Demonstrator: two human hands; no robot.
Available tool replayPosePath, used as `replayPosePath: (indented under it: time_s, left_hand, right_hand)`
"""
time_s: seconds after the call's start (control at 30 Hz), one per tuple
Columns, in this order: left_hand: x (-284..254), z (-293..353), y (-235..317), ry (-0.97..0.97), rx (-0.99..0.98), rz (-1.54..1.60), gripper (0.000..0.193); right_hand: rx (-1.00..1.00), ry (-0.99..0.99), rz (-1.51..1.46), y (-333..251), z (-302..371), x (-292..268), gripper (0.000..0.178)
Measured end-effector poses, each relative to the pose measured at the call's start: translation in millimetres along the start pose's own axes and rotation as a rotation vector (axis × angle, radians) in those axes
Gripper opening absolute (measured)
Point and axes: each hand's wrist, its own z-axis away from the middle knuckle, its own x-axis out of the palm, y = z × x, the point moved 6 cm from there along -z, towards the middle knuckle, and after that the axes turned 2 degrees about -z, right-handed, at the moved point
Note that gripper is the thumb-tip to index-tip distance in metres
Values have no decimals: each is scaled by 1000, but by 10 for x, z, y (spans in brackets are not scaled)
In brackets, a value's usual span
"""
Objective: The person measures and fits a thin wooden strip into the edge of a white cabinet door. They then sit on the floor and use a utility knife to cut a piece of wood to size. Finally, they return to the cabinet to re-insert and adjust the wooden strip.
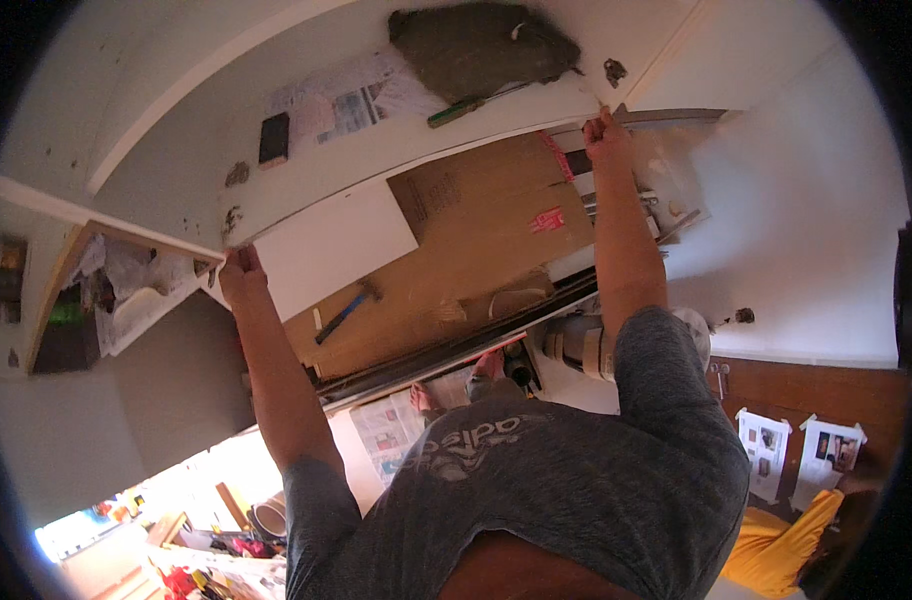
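Note:
A white shelf board [306, 190] runs across the upper part of the view, tilting up toward the right. At its front left corner, my left hand [242, 278] has its fingers closed on the edge. My right hand [606, 142] grips the same front edge near its right end. Resting on the shelf are a dark phone-like block [274, 139], newspaper sheets [354, 108], a dark green cloth or bag [481, 50] and a green-handled tool [456, 112]. What my fingertips touch under the edge is hidden.
Below the shelf lies a brown cardboard sheet [496, 220] with a blue-handled hammer [344, 314] and a white panel [326, 245]. A round metallic appliance or container [579, 345] stands by my right arm. Brown cupboard doors [786, 385] and yellow cloth [781, 550] are at lower right.

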Motion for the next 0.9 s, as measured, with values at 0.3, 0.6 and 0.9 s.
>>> replayPosePath:
  time_s: [0.3,0.6,0.9]
  left_hand:
    - [43,-330,117,-106,80,-161,25]
    - [-102,-215,35,-210,-15,-17,22]
    - [296,395,-667,-199,-7,-289,24]
  right_hand:
    - [-111,0,101,-93,214,56,10]
    - [-32,-6,187,1,341,-7,12]
    - [-23,45,170,-24,558,162,13]
